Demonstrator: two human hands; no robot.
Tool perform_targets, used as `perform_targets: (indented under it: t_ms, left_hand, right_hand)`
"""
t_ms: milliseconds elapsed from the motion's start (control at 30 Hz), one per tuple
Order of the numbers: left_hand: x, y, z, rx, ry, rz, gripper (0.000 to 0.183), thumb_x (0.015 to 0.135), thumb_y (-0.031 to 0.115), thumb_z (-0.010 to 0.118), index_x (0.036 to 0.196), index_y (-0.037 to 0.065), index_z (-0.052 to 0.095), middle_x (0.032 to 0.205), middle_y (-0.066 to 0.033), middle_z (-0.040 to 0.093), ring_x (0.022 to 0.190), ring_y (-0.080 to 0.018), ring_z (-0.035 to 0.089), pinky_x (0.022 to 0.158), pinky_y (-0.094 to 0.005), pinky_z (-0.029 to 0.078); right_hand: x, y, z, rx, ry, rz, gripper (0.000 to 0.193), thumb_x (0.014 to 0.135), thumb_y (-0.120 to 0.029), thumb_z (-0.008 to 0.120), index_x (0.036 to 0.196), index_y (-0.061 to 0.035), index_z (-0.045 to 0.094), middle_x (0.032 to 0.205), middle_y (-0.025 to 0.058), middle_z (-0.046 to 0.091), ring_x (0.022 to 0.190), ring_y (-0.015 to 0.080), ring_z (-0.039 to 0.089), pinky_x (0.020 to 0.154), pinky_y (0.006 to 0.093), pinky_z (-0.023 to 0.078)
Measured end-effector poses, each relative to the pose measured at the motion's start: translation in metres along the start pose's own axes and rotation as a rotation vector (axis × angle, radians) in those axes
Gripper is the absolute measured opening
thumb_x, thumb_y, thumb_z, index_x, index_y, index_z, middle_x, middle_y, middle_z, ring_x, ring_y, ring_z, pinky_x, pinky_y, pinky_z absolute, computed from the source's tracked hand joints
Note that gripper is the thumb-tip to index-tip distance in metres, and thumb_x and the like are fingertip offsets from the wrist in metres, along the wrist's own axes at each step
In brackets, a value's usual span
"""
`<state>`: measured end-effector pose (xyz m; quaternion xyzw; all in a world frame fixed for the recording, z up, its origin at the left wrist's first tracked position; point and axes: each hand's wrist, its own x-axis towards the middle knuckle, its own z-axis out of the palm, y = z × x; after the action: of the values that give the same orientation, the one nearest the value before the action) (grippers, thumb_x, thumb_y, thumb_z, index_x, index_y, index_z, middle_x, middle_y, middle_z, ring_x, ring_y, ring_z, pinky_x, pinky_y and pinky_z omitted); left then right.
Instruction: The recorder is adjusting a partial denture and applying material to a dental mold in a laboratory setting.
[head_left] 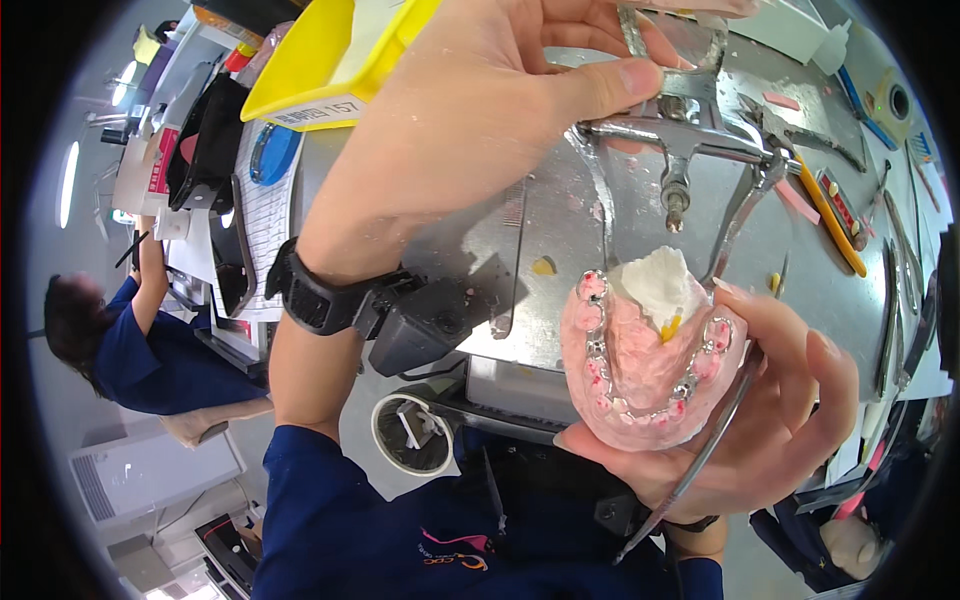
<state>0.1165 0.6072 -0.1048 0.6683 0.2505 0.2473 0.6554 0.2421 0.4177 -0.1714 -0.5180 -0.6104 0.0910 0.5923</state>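
Observation:
My left hand is closed on a metal dental articulator, with the thumb on its frame beside the crossbar. Below it, my right hand cradles a pink dental model from the side and underneath. Along the model's arch runs a silvery metal framework, with red marks on the teeth. White material and a small yellow bit show in its middle. The articulator's two side arms reach down to the model; where they join it is hidden. A thin metal hand instrument slants down between my right fingers.
Yellow-handled pliers and several metal tools lie on the bench at right, among pink scraps. A yellow bin stands at upper left. Below the bench edge is a waste bin. Another person works at far left.

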Motion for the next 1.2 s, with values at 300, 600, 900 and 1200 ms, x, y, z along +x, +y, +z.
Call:
perform_targets:
  t_ms: [300,600,900,1200]
  left_hand:
    - [0.001,0.002,0.0,-0.055,-0.051,0.053,0.03,0.097,0.0,0.061,0.127,-0.003,0.054,0.114,-0.0072,0.065,0.097,-0.0097,0.064,0.085,-0.0227,0.055]
    - [-0.007,0.0,0.018,-0.225,-0.001,0.251,0.048,0.102,0.019,0.057,0.142,-0.003,0.043,0.135,-0.0129,0.057,0.121,-0.0177,0.055,0.104,-0.034,0.046]
    - [-0.011,0.013,0.032,0.257,0.14,0.422,0.069,0.101,0.046,0.052,0.143,-0.008,0.041,0.137,-0.0159,0.055,0.125,-0.0209,0.053,0.104,-0.0347,0.043]
    - [-0.019,0.0,0.024,0.13,-0.042,0.454,0.08,0.093,0.045,0.066,0.139,-0.016,0.042,0.134,-0.026,0.056,0.126,-0.0327,0.057,0.106,-0.0416,0.044]
  right_hand:
    - [-0.001,-0.01,0.002,-0.174,-0.033,-0.072,0.121,0.051,-0.041,0.1,0.142,-0.0064,0.028,0.118,0.0219,0.062,0.1,0.0304,0.065,0.083,0.0417,0.055]
    - [-0.007,0.004,0.004,0.093,0.074,0.057,0.12,0.049,-0.05,0.098,0.14,-0.0077,0.032,0.123,0.0224,0.06,0.115,0.0307,0.061,0.098,0.0426,0.052]
    - [0.004,0.011,-0.004,0.36,0.159,0.078,0.122,0.044,-0.058,0.094,0.137,-0.0059,0.035,0.129,0.0225,0.058,0.123,0.0324,0.058,0.106,0.0422,0.049]
    - [0.017,-0.024,0.002,0.234,0.509,0.422,0.118,0.048,-0.055,0.096,0.136,-0.0066,0.034,0.129,0.014,0.053,0.122,0.0267,0.056,0.106,0.0402,0.045]
